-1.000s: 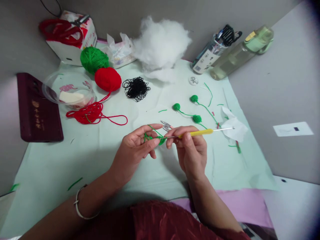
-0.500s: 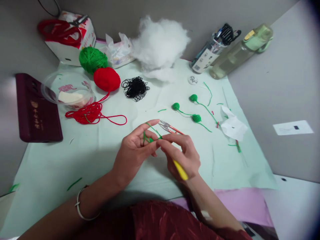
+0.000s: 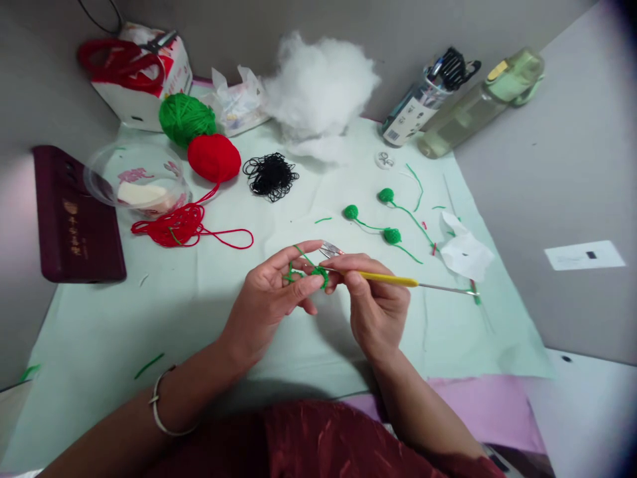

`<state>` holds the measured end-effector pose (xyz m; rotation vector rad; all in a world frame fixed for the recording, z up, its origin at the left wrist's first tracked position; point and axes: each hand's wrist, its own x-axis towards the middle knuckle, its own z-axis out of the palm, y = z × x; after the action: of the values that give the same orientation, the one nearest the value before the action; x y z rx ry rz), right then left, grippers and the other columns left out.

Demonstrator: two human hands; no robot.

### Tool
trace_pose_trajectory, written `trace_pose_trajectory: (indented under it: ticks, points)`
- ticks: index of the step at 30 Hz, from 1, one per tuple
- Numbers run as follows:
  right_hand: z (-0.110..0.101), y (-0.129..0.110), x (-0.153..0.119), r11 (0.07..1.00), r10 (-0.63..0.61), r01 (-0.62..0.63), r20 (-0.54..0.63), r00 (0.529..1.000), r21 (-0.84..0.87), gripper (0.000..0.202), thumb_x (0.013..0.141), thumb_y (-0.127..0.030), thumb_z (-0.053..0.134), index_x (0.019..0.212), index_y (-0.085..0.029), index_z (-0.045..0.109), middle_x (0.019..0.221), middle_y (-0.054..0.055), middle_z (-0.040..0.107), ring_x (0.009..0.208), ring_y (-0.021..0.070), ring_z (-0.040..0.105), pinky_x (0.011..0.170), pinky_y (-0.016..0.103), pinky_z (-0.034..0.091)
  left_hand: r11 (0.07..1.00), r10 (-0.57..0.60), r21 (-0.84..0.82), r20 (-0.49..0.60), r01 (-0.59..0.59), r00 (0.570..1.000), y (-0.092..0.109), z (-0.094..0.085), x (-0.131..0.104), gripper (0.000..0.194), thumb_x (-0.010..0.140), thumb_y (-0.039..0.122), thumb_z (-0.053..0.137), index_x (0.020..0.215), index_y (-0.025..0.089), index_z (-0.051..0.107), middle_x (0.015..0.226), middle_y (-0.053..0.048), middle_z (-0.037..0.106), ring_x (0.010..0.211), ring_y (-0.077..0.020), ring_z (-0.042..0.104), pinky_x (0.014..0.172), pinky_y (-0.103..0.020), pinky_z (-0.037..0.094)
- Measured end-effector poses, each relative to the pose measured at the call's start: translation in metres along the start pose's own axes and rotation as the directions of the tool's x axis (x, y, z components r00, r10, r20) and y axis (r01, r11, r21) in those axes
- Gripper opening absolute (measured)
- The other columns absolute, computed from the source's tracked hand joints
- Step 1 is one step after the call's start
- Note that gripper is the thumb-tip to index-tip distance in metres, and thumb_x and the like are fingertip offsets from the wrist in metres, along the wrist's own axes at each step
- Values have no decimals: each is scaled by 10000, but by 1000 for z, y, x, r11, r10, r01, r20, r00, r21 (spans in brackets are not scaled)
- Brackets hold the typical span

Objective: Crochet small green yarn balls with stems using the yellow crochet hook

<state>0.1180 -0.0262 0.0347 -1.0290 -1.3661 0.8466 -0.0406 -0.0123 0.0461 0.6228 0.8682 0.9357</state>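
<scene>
Between thumb and fingers, my left hand (image 3: 271, 292) pinches a small green crochet piece (image 3: 321, 275). Green yarn (image 3: 302, 253) runs from it over my raised index finger and loops around the other fingers. My right hand (image 3: 378, 302) grips a crochet hook (image 3: 388, 279) by its yellow handle. The hook's tip reaches the green piece, and its metal shaft sticks out to the right. Small thread snips (image 3: 329, 249) lie just behind my hands, partly covered by the right one. Farther right rest several green crocheted balls (image 3: 392, 236) with yarn tails.
Red yarn (image 3: 213, 158), green yarn (image 3: 186, 119), black cord (image 3: 271, 176) and a clear tub (image 3: 137, 176) stand at left. White stuffing (image 3: 323, 86) sits at the back, with a pen holder (image 3: 418, 106) and bottle (image 3: 478, 106) at right. Paper (image 3: 465, 249) lies nearer.
My right hand has turned and shifted slightly right, so the hook now lies nearly level instead of pointing down. More of the green piece shows at my left fingertips.
</scene>
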Motion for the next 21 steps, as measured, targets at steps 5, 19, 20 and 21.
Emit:
trace_pose_trajectory:
  ticks: [5,19,20,21]
  points:
    - [-3,-1,-10,910,-195,201,53,979,-362,318,979,-162,700,1177,-381,819,1096,45,788,976,228,737,793,407,619,986,-106,-129,26,109,994,-2,1,2,505,817,285,878,1303,212,761,685,84,562,470,-19,282,551,-200,473]
    - [-4,6,2,946,200,-204,43,979,250,139,1014,-317,698,1034,-301,834,1033,33,798,793,155,696,699,323,590,1000,-1,-29,24,2,1000,-1,-1,2,326,820,265,881,1136,228,810,907,-11,758,867,-151,698,826,-267,542]
    - [-5,6,2,945,207,-210,39,978,250,137,1012,-321,701,1036,-302,834,1024,32,801,790,157,697,699,325,592,1000,12,-25,11,-12,1000,-2,-1,2,334,823,257,880,1147,233,806,904,-1,752,891,-152,698,880,-279,535]
    - [-5,7,2,943,213,-215,36,976,253,135,1011,-323,703,1034,-301,835,1010,30,803,783,156,697,700,325,592,1000,23,-21,-2,-23,1000,-2,-2,2,344,823,245,879,1159,238,803,901,9,743,900,-146,692,909,-280,526]
